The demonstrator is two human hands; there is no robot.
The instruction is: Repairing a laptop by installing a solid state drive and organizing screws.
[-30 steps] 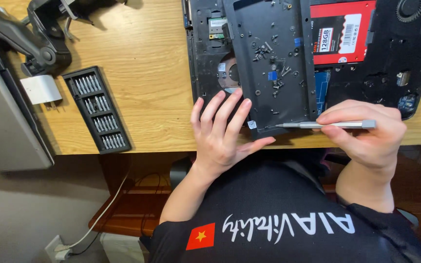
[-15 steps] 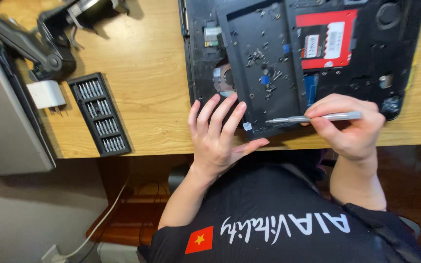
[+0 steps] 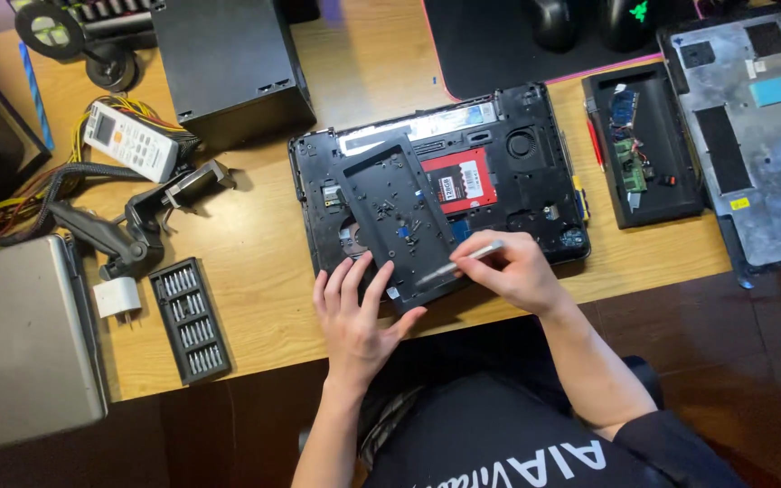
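An opened black laptop base [image 3: 535, 172] lies on the wooden desk, with a red drive [image 3: 459, 180] showing inside. A loose black cover panel [image 3: 397, 212] rests tilted on top of it, with several small screws lying on it. My left hand [image 3: 354, 316] lies flat with fingers spread at the panel's near left corner. My right hand [image 3: 515, 270] grips a slim silver screwdriver [image 3: 459, 264], whose tip points left onto the panel's near edge.
A black bit set tray [image 3: 190, 320] and a white charger [image 3: 117, 296] lie at the left, by a grey laptop [image 3: 20, 339]. A black clamp arm [image 3: 119, 226], a white remote [image 3: 131, 141] and a black box [image 3: 228, 63] stand behind. A black parts tray [image 3: 641, 145] and a grey laptop cover [image 3: 757, 126] are at the right.
The camera has tilted up and now takes in much more of the desk. Both hands stay at the panel's near edge, the screwdriver still in the right hand.
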